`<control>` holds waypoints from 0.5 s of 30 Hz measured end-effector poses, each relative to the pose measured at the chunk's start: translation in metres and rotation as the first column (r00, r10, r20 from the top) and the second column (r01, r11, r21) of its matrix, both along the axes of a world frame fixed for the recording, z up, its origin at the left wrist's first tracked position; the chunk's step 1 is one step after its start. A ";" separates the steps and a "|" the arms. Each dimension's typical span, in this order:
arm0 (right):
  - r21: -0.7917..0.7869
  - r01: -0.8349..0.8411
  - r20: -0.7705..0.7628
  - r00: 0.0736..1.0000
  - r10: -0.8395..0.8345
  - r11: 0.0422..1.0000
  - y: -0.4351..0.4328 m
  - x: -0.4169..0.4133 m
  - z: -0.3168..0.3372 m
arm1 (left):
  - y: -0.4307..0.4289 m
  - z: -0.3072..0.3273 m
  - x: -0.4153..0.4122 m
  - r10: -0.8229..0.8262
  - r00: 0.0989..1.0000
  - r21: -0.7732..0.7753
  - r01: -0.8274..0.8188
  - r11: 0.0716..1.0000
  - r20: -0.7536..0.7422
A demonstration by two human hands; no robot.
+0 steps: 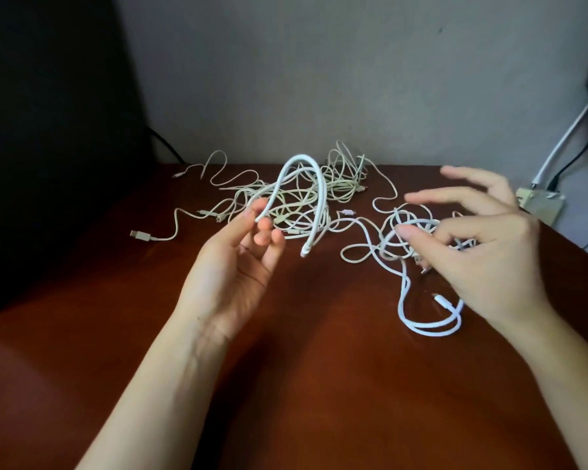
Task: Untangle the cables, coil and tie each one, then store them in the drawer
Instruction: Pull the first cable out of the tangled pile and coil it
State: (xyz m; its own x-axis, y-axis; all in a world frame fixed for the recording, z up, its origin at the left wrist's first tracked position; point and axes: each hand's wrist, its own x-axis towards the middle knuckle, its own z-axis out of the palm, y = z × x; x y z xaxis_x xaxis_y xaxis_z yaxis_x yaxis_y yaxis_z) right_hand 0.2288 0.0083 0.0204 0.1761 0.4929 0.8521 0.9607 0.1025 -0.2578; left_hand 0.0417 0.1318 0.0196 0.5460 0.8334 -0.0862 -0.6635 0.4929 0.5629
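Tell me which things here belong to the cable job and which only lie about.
Belong to the job: thick white cable in the left hand; white cable loops by the right hand; tangled cable pile behind.
Only lying about: socket box at right; black cord at back left.

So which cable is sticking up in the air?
The thick white cable, pinched by the left hand. It arches high above the table; the other cables lie tangled on it.
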 end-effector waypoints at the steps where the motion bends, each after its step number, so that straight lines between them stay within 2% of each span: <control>1: 0.076 0.005 -0.013 1.000 -0.004 0.997 0.000 0.000 0.000 | -0.001 0.000 0.000 -0.014 1.000 -0.004 0.014 1.000 -0.009; 4: 0.163 -0.051 -0.106 0.992 0.069 0.985 -0.001 -0.009 -0.002 | -0.005 0.000 0.002 -0.070 0.995 0.019 0.071 0.997 -0.073; 6: 0.105 -0.108 -0.138 0.983 0.123 0.988 -0.001 -0.018 -0.003 | -0.009 -0.002 0.003 -0.116 0.985 0.055 0.124 0.991 -0.129; 9: -0.008 -0.232 -0.077 0.970 0.230 0.973 -0.002 -0.029 -0.006 | -0.014 -0.003 0.007 -0.146 0.969 0.076 0.163 0.984 -0.198; 11: -0.030 -0.308 -0.081 0.949 0.305 0.951 -0.001 -0.037 -0.010 | -0.016 -0.004 0.010 -0.148 0.961 0.095 0.174 0.980 -0.234; 15: 0.042 -0.244 -0.174 0.953 0.248 0.969 0.003 -0.049 -0.019 | -0.021 -0.010 0.012 -0.095 0.936 0.229 0.180 0.956 -0.338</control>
